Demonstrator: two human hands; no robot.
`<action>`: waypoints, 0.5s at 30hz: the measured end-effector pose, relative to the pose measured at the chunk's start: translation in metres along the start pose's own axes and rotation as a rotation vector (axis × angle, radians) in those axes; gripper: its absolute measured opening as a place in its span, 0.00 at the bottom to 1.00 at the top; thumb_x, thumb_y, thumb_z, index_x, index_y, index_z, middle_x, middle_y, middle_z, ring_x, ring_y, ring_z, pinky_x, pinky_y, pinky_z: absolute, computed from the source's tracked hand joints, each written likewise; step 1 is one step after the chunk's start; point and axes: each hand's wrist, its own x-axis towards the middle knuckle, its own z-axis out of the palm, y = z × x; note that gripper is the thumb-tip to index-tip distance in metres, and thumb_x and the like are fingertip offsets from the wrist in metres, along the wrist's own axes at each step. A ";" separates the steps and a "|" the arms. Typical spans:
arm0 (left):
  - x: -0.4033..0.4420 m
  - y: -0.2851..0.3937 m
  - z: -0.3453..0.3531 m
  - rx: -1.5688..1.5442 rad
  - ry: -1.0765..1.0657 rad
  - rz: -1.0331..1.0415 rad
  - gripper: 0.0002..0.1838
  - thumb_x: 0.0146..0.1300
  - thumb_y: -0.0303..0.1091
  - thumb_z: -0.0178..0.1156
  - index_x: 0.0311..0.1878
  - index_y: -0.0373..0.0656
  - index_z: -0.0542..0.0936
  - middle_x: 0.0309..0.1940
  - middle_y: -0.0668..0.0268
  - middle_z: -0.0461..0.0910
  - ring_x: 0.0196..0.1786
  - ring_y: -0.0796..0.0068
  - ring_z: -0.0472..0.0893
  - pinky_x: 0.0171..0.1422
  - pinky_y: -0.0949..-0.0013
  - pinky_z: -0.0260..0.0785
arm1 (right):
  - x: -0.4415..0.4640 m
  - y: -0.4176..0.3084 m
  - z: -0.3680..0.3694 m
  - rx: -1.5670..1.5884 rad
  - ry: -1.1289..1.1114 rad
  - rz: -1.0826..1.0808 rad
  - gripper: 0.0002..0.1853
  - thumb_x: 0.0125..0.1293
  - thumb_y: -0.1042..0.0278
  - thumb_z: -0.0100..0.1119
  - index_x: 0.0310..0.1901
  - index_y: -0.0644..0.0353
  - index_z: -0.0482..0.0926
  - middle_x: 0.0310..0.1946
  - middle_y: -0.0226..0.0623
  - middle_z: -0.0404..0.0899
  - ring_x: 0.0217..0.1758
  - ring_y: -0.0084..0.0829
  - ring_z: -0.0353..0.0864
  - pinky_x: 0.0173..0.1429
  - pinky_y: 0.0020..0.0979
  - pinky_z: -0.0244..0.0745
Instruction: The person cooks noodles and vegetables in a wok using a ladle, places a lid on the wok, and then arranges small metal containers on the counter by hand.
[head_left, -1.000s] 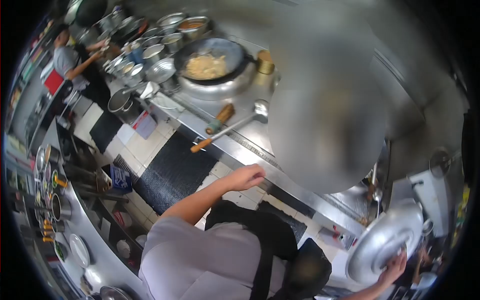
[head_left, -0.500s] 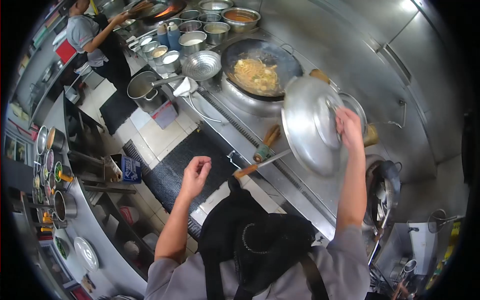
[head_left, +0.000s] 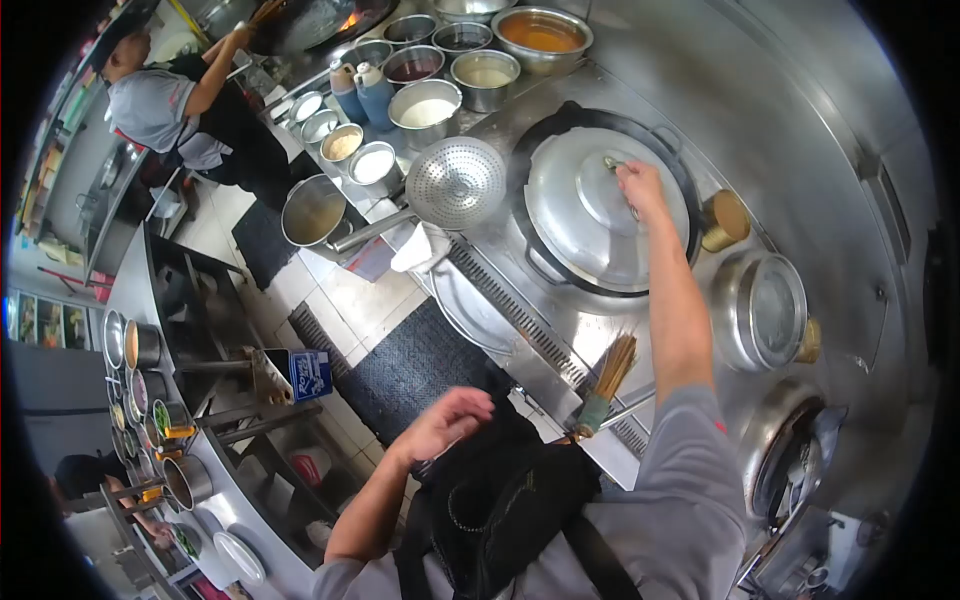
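Note:
A large round metal lid [head_left: 575, 215] lies over the black wok [head_left: 685, 180] on the stove and hides what is inside. My right hand [head_left: 640, 192], closed, grips the lid's handle near the top. My left hand [head_left: 448, 422] hovers in front of my body above the floor mat, holding nothing, its fingers partly spread. Between my body and the wok, a bamboo brush [head_left: 612, 375] rests on the counter edge. Left of the wok sits a perforated ladle [head_left: 456, 183], its handle pointing down to the left over a white cloth [head_left: 420, 248].
Seasoning bowls [head_left: 424, 108] and blue bottles [head_left: 374, 95] stand at the back left. A co-worker [head_left: 190, 110] tends another wok. A metal pot [head_left: 760, 308] and a gold can [head_left: 724, 220] are at right. Along the left runs a counter [head_left: 240, 480] with containers.
The lid has moved from the right side onto the wok, covering the noodles seen earlier. My left hand has moved down and slightly right in view, its fingers more open.

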 end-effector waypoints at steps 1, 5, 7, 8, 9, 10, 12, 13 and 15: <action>0.008 0.012 0.003 0.000 -0.198 -0.050 0.23 0.75 0.32 0.62 0.69 0.40 0.71 0.66 0.62 0.73 0.68 0.72 0.74 0.74 0.63 0.66 | 0.005 0.006 0.007 0.003 0.005 0.030 0.14 0.70 0.64 0.66 0.47 0.66 0.86 0.30 0.33 0.84 0.30 0.25 0.78 0.37 0.33 0.71; 0.033 0.051 0.006 -0.039 -0.515 -0.080 0.34 0.76 0.46 0.61 0.77 0.41 0.65 0.74 0.60 0.66 0.76 0.67 0.67 0.80 0.60 0.58 | 0.017 0.028 0.021 0.025 -0.030 0.078 0.16 0.70 0.63 0.66 0.51 0.69 0.85 0.35 0.42 0.87 0.35 0.33 0.83 0.44 0.37 0.77; 0.044 0.065 0.002 -0.088 -0.656 -0.304 0.43 0.74 0.57 0.60 0.81 0.41 0.59 0.76 0.59 0.65 0.79 0.65 0.63 0.84 0.59 0.50 | -0.003 0.021 0.015 -0.166 0.050 -0.061 0.17 0.70 0.64 0.65 0.52 0.69 0.84 0.38 0.47 0.87 0.38 0.39 0.84 0.48 0.39 0.78; 0.048 0.067 -0.005 -0.126 -0.684 -0.346 0.45 0.73 0.55 0.61 0.83 0.43 0.55 0.78 0.57 0.63 0.80 0.65 0.61 0.84 0.60 0.50 | -0.020 0.005 0.011 -0.351 0.120 -0.220 0.17 0.71 0.64 0.64 0.53 0.69 0.83 0.41 0.52 0.87 0.42 0.45 0.86 0.51 0.41 0.80; 0.049 0.069 -0.011 -0.131 -0.708 -0.361 0.45 0.73 0.55 0.61 0.83 0.43 0.55 0.78 0.57 0.63 0.80 0.65 0.61 0.84 0.60 0.50 | -0.051 -0.024 0.002 -0.430 0.124 -0.338 0.17 0.72 0.63 0.63 0.54 0.69 0.83 0.44 0.55 0.86 0.46 0.50 0.86 0.55 0.42 0.79; 0.050 0.070 -0.019 -0.082 -0.710 -0.302 0.46 0.73 0.55 0.61 0.84 0.45 0.53 0.78 0.56 0.62 0.81 0.64 0.61 0.84 0.59 0.50 | -0.092 -0.049 -0.010 -0.513 0.129 -0.451 0.17 0.73 0.63 0.62 0.54 0.68 0.82 0.48 0.57 0.85 0.50 0.54 0.85 0.58 0.44 0.79; 0.049 0.074 -0.031 -0.057 -0.745 -0.254 0.47 0.73 0.55 0.61 0.85 0.47 0.50 0.78 0.55 0.61 0.81 0.62 0.61 0.84 0.58 0.50 | -0.172 -0.049 -0.031 -0.581 -0.331 -0.304 0.16 0.76 0.61 0.59 0.55 0.65 0.83 0.50 0.54 0.85 0.53 0.52 0.85 0.58 0.43 0.79; 0.045 0.077 -0.036 -0.168 -0.750 -0.244 0.46 0.74 0.52 0.60 0.85 0.49 0.48 0.79 0.54 0.61 0.81 0.60 0.61 0.85 0.57 0.50 | -0.223 -0.049 -0.026 -0.450 -0.549 -0.104 0.16 0.77 0.60 0.58 0.54 0.65 0.83 0.47 0.51 0.85 0.52 0.47 0.86 0.56 0.41 0.80; 0.033 0.064 -0.047 -0.307 -0.772 -0.247 0.45 0.76 0.49 0.60 0.86 0.51 0.46 0.79 0.52 0.60 0.81 0.58 0.61 0.85 0.56 0.50 | -0.335 -0.012 -0.012 0.078 -1.023 0.231 0.14 0.79 0.61 0.55 0.55 0.62 0.82 0.47 0.42 0.85 0.49 0.35 0.85 0.55 0.38 0.78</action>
